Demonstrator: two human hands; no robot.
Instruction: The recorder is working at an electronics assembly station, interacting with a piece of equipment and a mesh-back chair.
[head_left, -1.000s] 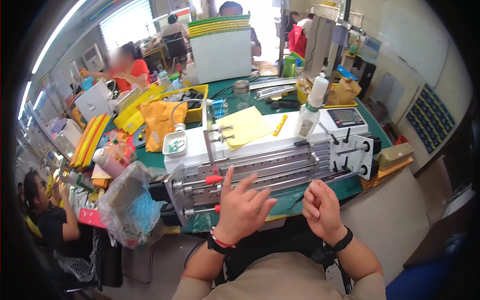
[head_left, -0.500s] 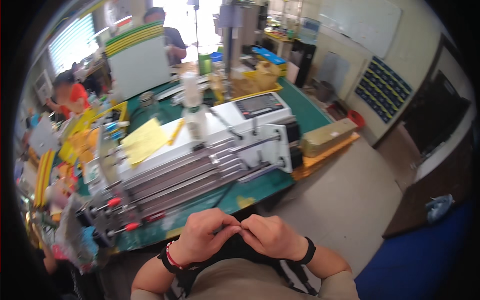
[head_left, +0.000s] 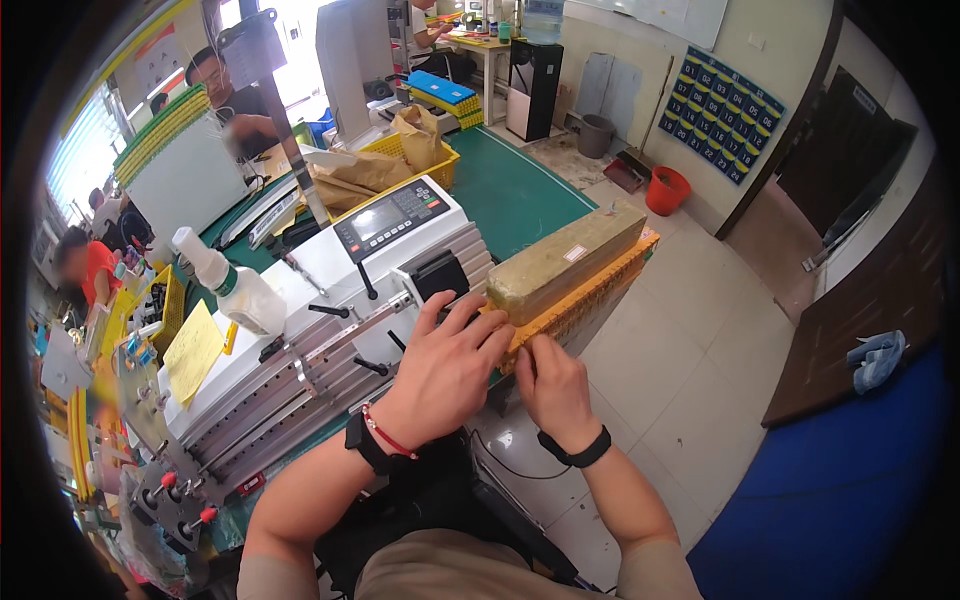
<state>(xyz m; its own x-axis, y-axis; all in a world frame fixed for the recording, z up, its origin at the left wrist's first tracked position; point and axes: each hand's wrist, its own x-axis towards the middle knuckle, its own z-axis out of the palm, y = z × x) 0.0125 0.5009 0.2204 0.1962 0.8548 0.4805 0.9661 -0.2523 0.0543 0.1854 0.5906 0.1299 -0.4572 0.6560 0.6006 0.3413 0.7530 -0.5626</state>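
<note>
My left hand (head_left: 445,368) reaches forward with its fingers spread, fingertips at the near end of a long tan block (head_left: 572,258) that looks wrapped in film. The block lies on top of an orange stack with a ridged edge (head_left: 590,300). Just to the right, my right hand (head_left: 556,392) is closed, thumb and fingers pressed together at the stack's near edge. Whatever those fingers may hold is too small or hidden to make out. Left of my hands is a white bench machine (head_left: 330,290) with metal rails and a control panel (head_left: 390,217).
A white spray bottle (head_left: 232,285) and a yellow paper sheet (head_left: 197,350) rest on the machine. Behind it, a yellow basket (head_left: 445,170) holds brown paper bags. A red bucket (head_left: 667,190) stands on the tiled floor. Other people sit at the far left.
My hands were pinched together near my body; now they are apart and have reached forward to the block and orange stack. The view has turned to the right.
</note>
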